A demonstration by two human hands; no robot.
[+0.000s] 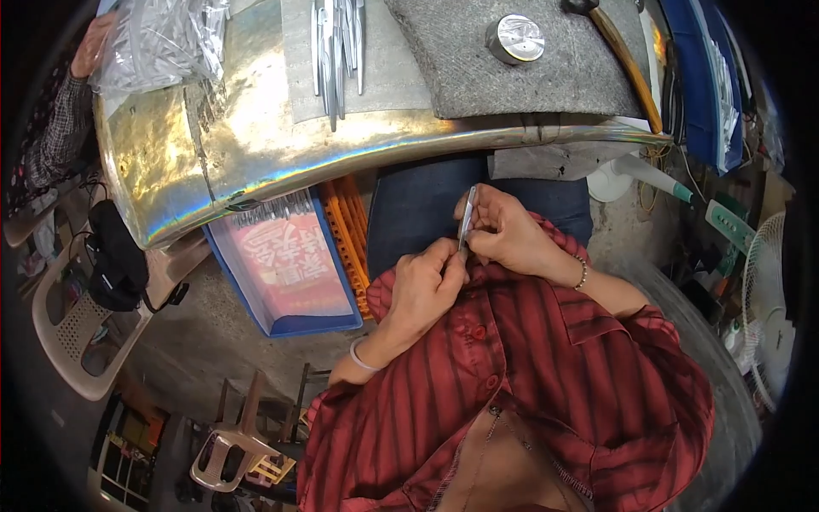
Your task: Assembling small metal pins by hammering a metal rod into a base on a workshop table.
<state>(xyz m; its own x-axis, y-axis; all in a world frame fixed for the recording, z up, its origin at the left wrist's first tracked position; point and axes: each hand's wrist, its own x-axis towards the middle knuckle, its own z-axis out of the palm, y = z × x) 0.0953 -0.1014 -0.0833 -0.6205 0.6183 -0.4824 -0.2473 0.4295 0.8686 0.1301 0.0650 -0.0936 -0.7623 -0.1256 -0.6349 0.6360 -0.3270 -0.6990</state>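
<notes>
In front of my body, over my lap, I hold a slim silver metal piece (467, 220) upright between both hands. My right hand (510, 237) has its thumb and fingers closed around the upper part. My left hand (420, 286) pinches the lower end, which its fingers partly hide. Beyond the table edge, several long, thin silver pieces (338, 55) with tapered ends lie on a pale sheet (392, 85). To their right, a round metal block (517, 39) rests on a grey felt mat (461, 60).
A wooden-handled hammer (627, 64) lies at the mat's right edge. Far left, a clear bag (162, 43) of pieces sits by another person's hand (89, 47). Blue bin (695, 77) stands right; blue tray (341, 322) and orange crate (345, 222) sit below the table (256, 162).
</notes>
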